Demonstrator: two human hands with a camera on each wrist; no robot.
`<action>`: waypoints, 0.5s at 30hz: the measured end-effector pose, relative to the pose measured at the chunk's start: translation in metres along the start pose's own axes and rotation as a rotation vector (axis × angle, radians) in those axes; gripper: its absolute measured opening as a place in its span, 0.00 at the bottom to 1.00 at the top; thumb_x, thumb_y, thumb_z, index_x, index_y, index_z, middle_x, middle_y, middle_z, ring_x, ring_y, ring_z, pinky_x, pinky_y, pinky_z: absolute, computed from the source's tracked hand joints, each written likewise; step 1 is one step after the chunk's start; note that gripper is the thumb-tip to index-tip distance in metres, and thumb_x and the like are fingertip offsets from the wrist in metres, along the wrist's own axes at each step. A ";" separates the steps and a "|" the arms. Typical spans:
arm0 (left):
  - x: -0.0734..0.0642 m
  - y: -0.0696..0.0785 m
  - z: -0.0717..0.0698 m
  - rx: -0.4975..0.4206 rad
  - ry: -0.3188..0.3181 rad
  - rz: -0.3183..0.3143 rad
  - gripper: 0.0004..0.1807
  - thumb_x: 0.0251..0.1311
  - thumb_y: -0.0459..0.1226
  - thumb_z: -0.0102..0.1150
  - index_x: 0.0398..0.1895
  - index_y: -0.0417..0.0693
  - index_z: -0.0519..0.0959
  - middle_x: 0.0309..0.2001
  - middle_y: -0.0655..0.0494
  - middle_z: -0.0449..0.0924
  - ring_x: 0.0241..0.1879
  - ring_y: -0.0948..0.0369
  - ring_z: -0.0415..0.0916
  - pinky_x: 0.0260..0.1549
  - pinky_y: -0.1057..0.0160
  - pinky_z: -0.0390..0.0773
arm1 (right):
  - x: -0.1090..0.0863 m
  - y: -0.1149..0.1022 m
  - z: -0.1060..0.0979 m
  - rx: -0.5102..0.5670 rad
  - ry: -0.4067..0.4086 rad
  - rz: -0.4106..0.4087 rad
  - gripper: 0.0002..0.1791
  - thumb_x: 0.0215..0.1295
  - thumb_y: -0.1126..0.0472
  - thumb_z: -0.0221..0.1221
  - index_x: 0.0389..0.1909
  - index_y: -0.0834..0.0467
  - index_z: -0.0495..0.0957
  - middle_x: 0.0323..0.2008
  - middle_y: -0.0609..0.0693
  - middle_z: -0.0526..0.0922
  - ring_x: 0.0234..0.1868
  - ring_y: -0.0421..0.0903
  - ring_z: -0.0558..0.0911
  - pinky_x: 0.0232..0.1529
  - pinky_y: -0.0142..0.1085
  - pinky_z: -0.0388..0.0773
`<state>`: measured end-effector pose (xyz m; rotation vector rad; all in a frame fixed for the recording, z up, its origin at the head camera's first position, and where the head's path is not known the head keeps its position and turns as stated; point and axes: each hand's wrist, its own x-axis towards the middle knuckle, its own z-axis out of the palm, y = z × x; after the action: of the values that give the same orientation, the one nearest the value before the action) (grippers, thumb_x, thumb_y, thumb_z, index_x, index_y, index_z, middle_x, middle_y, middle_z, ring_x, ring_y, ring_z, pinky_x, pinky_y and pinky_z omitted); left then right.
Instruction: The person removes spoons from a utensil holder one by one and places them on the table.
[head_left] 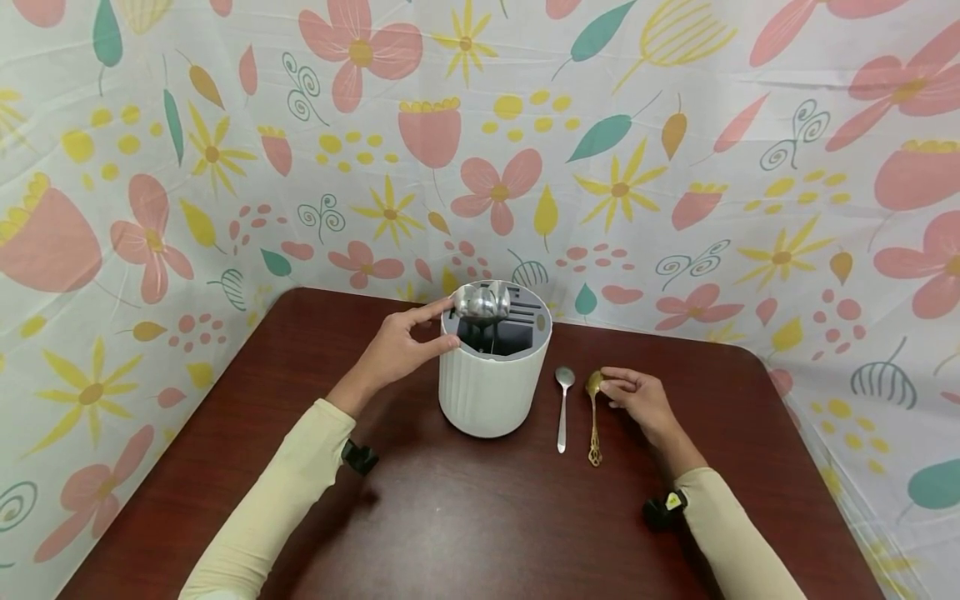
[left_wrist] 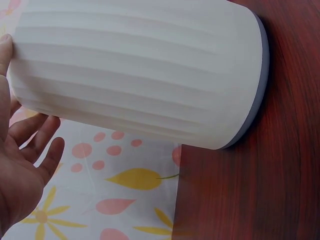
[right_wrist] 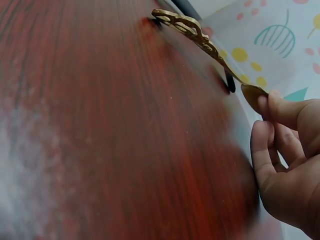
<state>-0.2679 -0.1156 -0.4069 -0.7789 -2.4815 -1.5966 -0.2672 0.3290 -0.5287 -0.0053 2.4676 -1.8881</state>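
In the head view, my left hand [head_left: 405,343] rests its thumb and index finger against the rim of a white ribbed utensil holder [head_left: 487,396]. The left wrist view shows the fairly straight fingers [left_wrist: 47,145] of that hand by the holder's side [left_wrist: 140,70]. Silver utensils [head_left: 482,302] with rounded ends stand in the holder, their lower parts hidden. My right hand [head_left: 641,404] pinches the bowl of a gold spoon [head_left: 594,421] between thumb and fingers. The openwork handle [right_wrist: 185,25] of this spoon points away from the hand. A silver spoon [head_left: 563,408] lies between holder and gold spoon.
A dark red-brown wooden table [head_left: 450,525] carries everything. Flower-printed cloth [head_left: 495,108] hangs behind it and along both sides. Slots and a larger compartment show in the holder's grey top [head_left: 525,304]. A dark wrist camera sits on each forearm.
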 end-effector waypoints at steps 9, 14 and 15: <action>0.000 0.001 0.000 0.015 0.001 0.002 0.35 0.62 0.53 0.70 0.73 0.66 0.72 0.71 0.69 0.71 0.62 0.55 0.70 0.59 0.44 0.73 | -0.001 -0.002 0.002 -0.018 0.003 0.015 0.25 0.72 0.63 0.63 0.64 0.72 0.74 0.47 0.61 0.87 0.40 0.35 0.85 0.38 0.33 0.84; 0.000 0.001 0.001 0.018 0.004 0.004 0.35 0.62 0.53 0.70 0.73 0.65 0.73 0.71 0.69 0.72 0.61 0.55 0.70 0.59 0.44 0.73 | 0.002 0.002 0.000 -0.044 -0.007 0.018 0.24 0.72 0.63 0.63 0.64 0.71 0.74 0.46 0.59 0.87 0.39 0.34 0.85 0.39 0.32 0.85; 0.000 0.000 0.001 0.014 0.003 0.005 0.35 0.62 0.53 0.70 0.73 0.65 0.73 0.71 0.68 0.71 0.62 0.54 0.70 0.59 0.42 0.73 | 0.002 0.003 0.000 -0.046 -0.008 0.018 0.24 0.72 0.63 0.63 0.64 0.71 0.75 0.46 0.58 0.87 0.39 0.34 0.85 0.39 0.32 0.85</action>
<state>-0.2681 -0.1145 -0.4074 -0.7790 -2.4840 -1.5759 -0.2696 0.3297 -0.5313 0.0077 2.4967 -1.8198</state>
